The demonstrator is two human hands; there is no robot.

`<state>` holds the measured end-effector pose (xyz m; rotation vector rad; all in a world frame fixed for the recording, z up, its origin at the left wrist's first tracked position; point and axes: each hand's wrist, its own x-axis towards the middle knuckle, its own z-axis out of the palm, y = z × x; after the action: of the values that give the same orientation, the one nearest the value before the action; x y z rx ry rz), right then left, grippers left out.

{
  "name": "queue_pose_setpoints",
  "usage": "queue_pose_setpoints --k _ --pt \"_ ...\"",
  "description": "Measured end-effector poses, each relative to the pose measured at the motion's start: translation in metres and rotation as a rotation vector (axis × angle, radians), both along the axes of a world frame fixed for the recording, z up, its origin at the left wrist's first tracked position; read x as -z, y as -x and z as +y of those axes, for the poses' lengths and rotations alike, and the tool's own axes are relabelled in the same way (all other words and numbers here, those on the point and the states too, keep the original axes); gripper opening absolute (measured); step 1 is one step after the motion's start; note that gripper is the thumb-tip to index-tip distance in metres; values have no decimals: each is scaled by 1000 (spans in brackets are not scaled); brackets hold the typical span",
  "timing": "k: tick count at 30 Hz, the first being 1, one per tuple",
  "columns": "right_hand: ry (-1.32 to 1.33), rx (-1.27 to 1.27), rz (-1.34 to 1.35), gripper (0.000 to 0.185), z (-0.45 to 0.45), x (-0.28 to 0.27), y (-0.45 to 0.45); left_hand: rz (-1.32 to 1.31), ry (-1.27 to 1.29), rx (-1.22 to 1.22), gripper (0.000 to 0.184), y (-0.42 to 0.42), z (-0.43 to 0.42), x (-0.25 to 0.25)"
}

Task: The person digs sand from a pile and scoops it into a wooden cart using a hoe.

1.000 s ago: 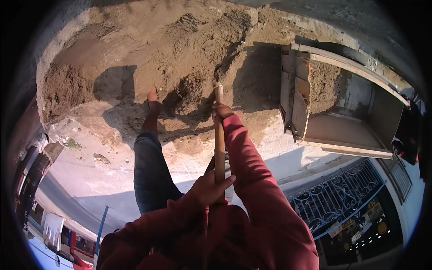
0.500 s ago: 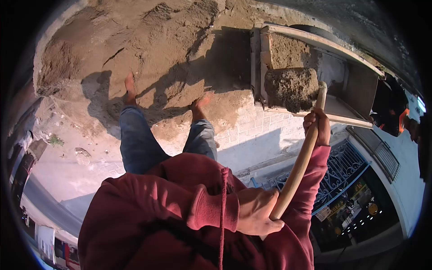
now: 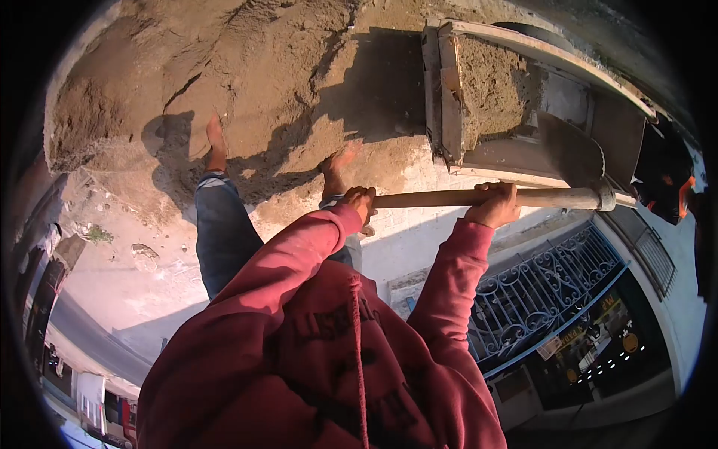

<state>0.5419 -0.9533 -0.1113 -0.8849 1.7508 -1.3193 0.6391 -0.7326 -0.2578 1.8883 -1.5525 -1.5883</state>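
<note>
My left hand is closed around the rear end of a wooden hoe handle. Farther along, my right hand grips the same handle. The hoe lies nearly level across the view, its broad metal blade tilted over the right part of a wooden box. Damp sand is heaped in the box's left part. No load of sand is visible on the blade.
A large sand pile spreads ahead, with my bare feet at its edge. A dark item with orange is beyond the box. Blue metal grillwork and a pale wall stand at right.
The hoe has swung from a steep slant to nearly level. Its sand load has left the blade, and more sand lies in the box. My left hand has moved up and forward.
</note>
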Motion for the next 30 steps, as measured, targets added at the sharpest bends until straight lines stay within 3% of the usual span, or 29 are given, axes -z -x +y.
queue_pose_setpoints --k 2,4,6,8,10,11,12,15,16,17,19,20,21,22,23,26,27,28,30 --pt "-37 -18 -95 16 11 -14 -18 157 -206 -133 39 -12 16 -24" --pt "-73 -92 -138 14 20 -11 -50 103 -185 -91 40 -24 44 -23" --pt "-142 -251 -143 9 31 10 -85 57 -125 -452 42 8 110 31" --pt "-216 -350 -141 10 32 41 -135 50 -224 -240 58 -51 98 23" --pt "-172 -519 -118 14 26 107 -176 281 -399 -221 66 -106 72 24" --pt "-266 -524 -44 17 21 135 -205 225 -245 -385 62 -100 85 60" --pt "-286 -541 -33 18 11 180 -227 311 -277 -413 58 -117 78 81" --pt "-287 -623 109 24 5 294 -306 165 -338 -664 48 -171 74 136" --pt "-218 -674 207 28 11 365 -319 119 -416 -709 48 -194 75 146" --pt "-438 -680 257 31 34 371 -346 91 -482 -754 51 -211 89 157" --pt "-675 -622 280 36 99 467 -360 69 -675 -759 53 -231 125 160" --pt "-608 -806 574 38 148 541 -346 59 -803 -757 54 -230 146 152" --pt "-547 -953 711 33 196 548 -337 91 -886 -755 59 -225 170 143" --pt "-658 -1057 780 31 238 559 -328 117 -963 -753 64 -218 193 135" --pt "-789 -1076 706 29 273 562 -322 94 -960 -713 66 -210 212 125" --pt "-835 -1118 720 24 326 575 -296 53 -950 -589 70 -198 237 112" --pt "-989 -1062 475 21 319 567 -294 119 -938 -691 70 -192 235 107" --pt "-1136 -990 230 19 312 554 -290 281 -1083 -880 68 -209 195 81" --pt "-1227 -964 173 14 281 520 -298 296 -1011 -893 54 -202 184 76"
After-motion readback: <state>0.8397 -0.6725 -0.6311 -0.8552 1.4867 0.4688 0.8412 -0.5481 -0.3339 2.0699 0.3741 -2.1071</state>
